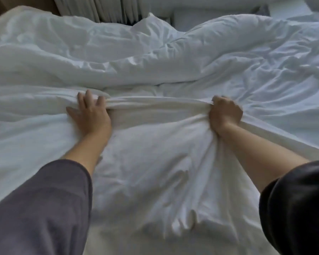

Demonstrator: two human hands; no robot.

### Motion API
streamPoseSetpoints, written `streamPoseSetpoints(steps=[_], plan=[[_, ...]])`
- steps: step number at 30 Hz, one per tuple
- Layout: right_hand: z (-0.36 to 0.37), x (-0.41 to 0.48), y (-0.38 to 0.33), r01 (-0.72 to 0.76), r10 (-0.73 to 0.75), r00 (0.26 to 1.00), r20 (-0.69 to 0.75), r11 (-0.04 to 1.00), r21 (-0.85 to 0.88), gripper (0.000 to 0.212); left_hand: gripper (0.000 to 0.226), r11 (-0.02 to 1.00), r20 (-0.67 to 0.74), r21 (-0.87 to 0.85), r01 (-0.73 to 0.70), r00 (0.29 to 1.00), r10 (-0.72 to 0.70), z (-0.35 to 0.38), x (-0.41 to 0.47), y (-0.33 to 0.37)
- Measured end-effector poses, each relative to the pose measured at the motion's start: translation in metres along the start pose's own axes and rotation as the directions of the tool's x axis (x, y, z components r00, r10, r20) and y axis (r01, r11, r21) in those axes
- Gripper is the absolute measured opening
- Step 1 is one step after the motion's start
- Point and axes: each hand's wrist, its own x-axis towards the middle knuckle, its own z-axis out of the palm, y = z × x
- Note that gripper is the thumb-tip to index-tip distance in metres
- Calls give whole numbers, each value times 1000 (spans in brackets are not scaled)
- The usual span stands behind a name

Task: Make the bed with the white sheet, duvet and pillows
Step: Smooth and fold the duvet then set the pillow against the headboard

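A white sheet [151, 153] covers the near part of the bed, bunched into a taut fold between my hands. My left hand [90, 115] lies on the fold's left end with fingers spread, the thumb side tucked against the gathered cloth. My right hand [226, 113] is a fist that grips the fold's right end. Beyond the fold a crumpled white duvet [118, 57] is heaped across the far half of the bed. A white pillow corner [151, 23] pokes up behind the duvet. Wrinkled sheet [284, 85] lies bare at the right.
Pale curtains [99, 8] hang behind the bed at the top. A white surface [219, 10] runs along the top right. The bed's near right edge [302, 144] slopes down towards my right sleeve.
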Motion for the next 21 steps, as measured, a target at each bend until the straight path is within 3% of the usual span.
streamPoseSetpoints(steps=[2,5,9,14,18,21], plan=[[55,4,6,39,-39,999,7,999,22,27,42,1000,62,22,-11,998,10,45,-2,0],[94,20,14,71,-69,997,-32,995,72,32,50,999,45,37,-33,998,32,73,9,7],[100,32,17,115,-115,993,3,992,55,15,54,998,72,63,-23,997,19,74,25,11],[92,26,15,137,-136,987,89,990,-9,8,62,994,273,102,-50,962,20,61,24,7],[76,9,16,124,-112,980,163,990,-62,17,73,998,454,70,7,890,-38,38,14,11],[56,-21,21,109,-91,967,236,992,-62,51,77,999,548,-30,43,836,-20,18,-23,27]])
